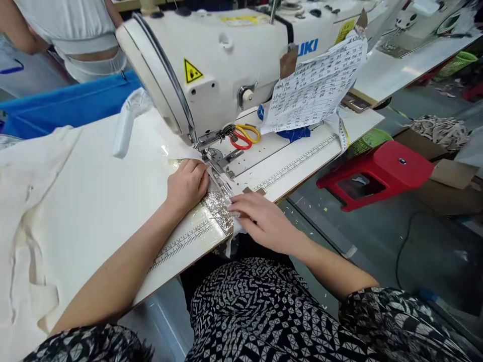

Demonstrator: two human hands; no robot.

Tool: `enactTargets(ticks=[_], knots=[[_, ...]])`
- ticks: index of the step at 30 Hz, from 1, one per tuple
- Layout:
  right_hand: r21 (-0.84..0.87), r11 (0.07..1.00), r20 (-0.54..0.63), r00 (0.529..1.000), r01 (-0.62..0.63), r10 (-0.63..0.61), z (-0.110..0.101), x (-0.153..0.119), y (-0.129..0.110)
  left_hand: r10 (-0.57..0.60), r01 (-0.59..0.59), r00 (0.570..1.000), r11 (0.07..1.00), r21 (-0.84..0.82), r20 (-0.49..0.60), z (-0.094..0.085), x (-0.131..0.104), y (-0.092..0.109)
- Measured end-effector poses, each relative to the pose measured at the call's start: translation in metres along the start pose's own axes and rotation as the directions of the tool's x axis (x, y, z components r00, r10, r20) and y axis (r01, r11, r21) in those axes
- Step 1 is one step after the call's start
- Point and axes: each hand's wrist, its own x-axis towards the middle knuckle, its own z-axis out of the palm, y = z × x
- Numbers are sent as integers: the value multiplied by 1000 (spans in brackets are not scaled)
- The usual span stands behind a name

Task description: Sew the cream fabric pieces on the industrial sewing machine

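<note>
A white sewing machine (211, 65) stands on the white table, its presser foot and needle area just beyond my hands. My left hand (187, 185) lies beside the needle area with its fingers curled down; what they hold, if anything, is hidden. Nearer the table's front edge, my right hand (264, 218) has its thumb and fingers closed on a piece of white fabric (237, 227), which hangs slightly over the edge. Clear shiny tape (219, 207) covers the tabletop between both hands.
Red and yellow scissors (245, 137) lie behind the needle area. A handwritten sheet (313, 90) leans on the machine. Cream fabric (22, 201) covers the table's left end. A red stool (392, 168) is at the right. Another person (81, 30) stands behind the blue cloth (75, 108).
</note>
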Motion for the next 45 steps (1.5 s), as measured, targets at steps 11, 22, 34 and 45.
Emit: enactTargets(ticks=[11,22,34,45], knots=[[347,937,-21,999,36,-31,13,-7,-27,27,-28,999,999,-35,-38,-1,0,-7],[550,754,-237,933,358,-270,7,33,-68,-11,10,1000,991,136,6,6,7,-7],[74,963,216,939,259,-269,-3,2,-18,36,-89,983,951,-296,-180,10,11,-27],[445,833,167,884,328,-437,-15,23,-23,-3,-65,988,897,-437,-153,7,15,-32]])
